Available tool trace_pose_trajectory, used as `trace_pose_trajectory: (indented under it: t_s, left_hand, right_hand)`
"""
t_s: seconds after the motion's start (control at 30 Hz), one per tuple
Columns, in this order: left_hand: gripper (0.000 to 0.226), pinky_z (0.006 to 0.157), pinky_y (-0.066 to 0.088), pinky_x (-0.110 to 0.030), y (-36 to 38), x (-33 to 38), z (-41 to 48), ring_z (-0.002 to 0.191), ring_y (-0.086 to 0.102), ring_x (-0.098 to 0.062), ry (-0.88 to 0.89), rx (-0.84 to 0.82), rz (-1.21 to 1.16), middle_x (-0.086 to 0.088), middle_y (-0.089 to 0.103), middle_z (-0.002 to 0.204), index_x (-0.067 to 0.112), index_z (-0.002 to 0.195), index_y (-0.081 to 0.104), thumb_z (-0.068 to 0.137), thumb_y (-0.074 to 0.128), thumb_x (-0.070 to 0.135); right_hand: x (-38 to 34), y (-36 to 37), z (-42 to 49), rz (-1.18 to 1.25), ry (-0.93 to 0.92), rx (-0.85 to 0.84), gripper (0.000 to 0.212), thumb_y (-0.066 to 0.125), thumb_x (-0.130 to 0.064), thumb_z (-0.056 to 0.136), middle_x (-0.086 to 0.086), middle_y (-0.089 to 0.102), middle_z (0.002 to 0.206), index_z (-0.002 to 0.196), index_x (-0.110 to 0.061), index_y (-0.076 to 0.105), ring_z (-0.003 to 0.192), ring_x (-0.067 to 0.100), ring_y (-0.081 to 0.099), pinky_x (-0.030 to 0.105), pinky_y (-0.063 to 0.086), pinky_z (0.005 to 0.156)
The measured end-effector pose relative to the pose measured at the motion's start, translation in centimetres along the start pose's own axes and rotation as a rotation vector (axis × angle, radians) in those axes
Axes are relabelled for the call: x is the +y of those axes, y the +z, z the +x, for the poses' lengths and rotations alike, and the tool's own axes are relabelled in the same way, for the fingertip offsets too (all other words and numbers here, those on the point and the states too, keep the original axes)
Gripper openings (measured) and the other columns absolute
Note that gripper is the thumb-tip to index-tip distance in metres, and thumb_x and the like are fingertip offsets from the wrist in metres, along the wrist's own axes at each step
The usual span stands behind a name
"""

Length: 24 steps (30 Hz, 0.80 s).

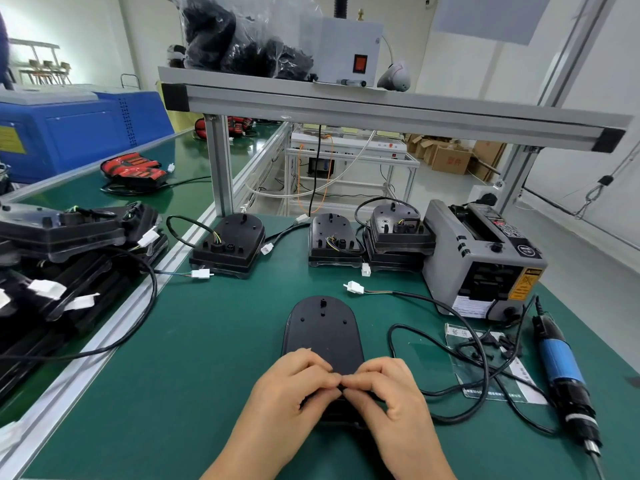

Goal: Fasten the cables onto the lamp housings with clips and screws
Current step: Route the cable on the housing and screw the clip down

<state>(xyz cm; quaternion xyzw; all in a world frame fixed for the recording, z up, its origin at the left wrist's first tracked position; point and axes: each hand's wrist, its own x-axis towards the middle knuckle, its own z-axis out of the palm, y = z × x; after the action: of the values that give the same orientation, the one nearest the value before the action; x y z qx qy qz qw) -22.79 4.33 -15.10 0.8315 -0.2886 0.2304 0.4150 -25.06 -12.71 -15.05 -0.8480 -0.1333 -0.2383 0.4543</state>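
Note:
A black lamp housing point(322, 330) lies flat on the green mat in front of me. Both hands work at its near end. My left hand point(294, 386) and my right hand point(384, 389) have curled fingers, their fingertips meeting on a small black clip point(342, 388) that is mostly hidden. The housing's black cable point(460, 320) loops off to the right and ends in a white connector point(354, 287). An electric screwdriver point(562, 379) with a blue body lies at the right. Small black clips point(502, 344) sit on a clear sheet.
Three more housings with cables point(228, 247) point(334, 240) point(398, 230) stand at the back of the mat. A grey tape dispenser point(481, 261) is at the right. Stacked housings point(69, 244) lie on the conveyor at the left. An aluminium shelf frame point(381, 109) crosses overhead.

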Motion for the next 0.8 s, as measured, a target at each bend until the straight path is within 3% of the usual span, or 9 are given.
trace_pose_trajectory:
  t_s: [0.1,0.27,0.37,0.5,0.57,0.7,0.77,0.8]
  left_hand:
    - [0.005,0.074,0.048,-0.025,-0.1,-0.2,0.1,0.086,0.058,-0.007,0.092,-0.01,0.095,0.016,0.059,0.092,0.025,0.084,0.065,0.086,0.061,0.029]
    - [0.014,0.097,0.044,-0.021,0.3,-0.8,-0.1,0.083,0.057,-0.007,0.192,0.019,0.137,0.009,0.06,0.091,0.02,0.091,0.07,0.089,0.058,0.029]
    - [0.016,0.098,0.045,-0.023,0.6,-1.1,-0.2,0.081,0.058,-0.008,0.195,0.072,0.149,0.007,0.061,0.087,0.02,0.087,0.072,0.087,0.058,0.028]
    - [0.026,0.097,0.04,-0.013,0.7,-0.9,0.1,0.082,0.057,-0.009,0.212,0.09,0.154,0.01,0.058,0.085,0.025,0.085,0.066,0.095,0.046,0.036]
    - [0.028,0.095,0.038,-0.009,0.7,-0.8,0.2,0.085,0.056,-0.007,0.199,0.078,0.154,0.013,0.055,0.087,0.028,0.086,0.062,0.097,0.04,0.042]
    - [0.029,0.096,0.036,-0.007,0.7,-0.6,0.3,0.082,0.056,-0.007,0.174,0.053,0.142,0.015,0.052,0.087,0.028,0.085,0.062,0.096,0.041,0.043]
    - [0.027,0.097,0.036,-0.007,0.7,-0.6,0.2,0.081,0.056,-0.008,0.169,0.042,0.142,0.013,0.055,0.086,0.026,0.084,0.064,0.094,0.044,0.04]
    - [0.026,0.097,0.036,-0.007,0.6,-0.6,0.2,0.081,0.056,-0.008,0.166,0.037,0.145,0.012,0.056,0.085,0.025,0.083,0.066,0.093,0.046,0.038]
  right_hand:
    - [-0.1,-0.5,0.2,0.057,0.134,-0.06,0.026,0.079,-0.012,0.075,-0.011,0.06,0.084,0.074,-0.037,0.072,0.098,0.005,0.051,0.011,0.037,0.081]
    - [-0.5,-1.0,0.6,0.039,0.214,-0.132,0.022,0.08,-0.019,0.074,-0.012,0.059,0.086,0.069,-0.038,0.07,0.101,0.004,0.048,0.008,0.032,0.084]
    - [-0.5,-1.0,0.7,0.04,0.218,-0.159,0.023,0.079,-0.021,0.075,-0.013,0.059,0.088,0.069,-0.041,0.068,0.103,0.004,0.048,0.009,0.032,0.085]
    - [-0.2,-1.6,0.9,0.022,0.213,-0.187,0.016,0.076,-0.022,0.077,-0.017,0.059,0.09,0.075,-0.037,0.07,0.105,0.003,0.048,0.01,0.032,0.088]
    - [0.4,-2.9,1.3,-0.007,0.211,-0.111,0.018,0.074,-0.02,0.08,-0.02,0.061,0.093,0.078,-0.037,0.069,0.105,0.004,0.05,0.009,0.033,0.087]
    - [3.0,-7.9,3.4,-0.115,0.263,0.223,0.021,0.063,-0.014,0.086,-0.018,0.062,0.089,0.084,-0.035,0.063,0.088,0.0,0.056,0.01,0.039,0.075]
    - [5.2,-11.0,4.9,-0.336,0.344,0.279,0.018,0.057,-0.011,0.089,-0.014,0.062,0.094,0.091,-0.028,0.063,0.083,0.001,0.055,0.017,0.04,0.073]
    - [6.4,-12.3,5.6,-0.514,0.411,0.219,0.019,0.054,-0.01,0.09,-0.009,0.062,0.099,0.096,-0.024,0.065,0.085,0.005,0.054,0.022,0.04,0.074]
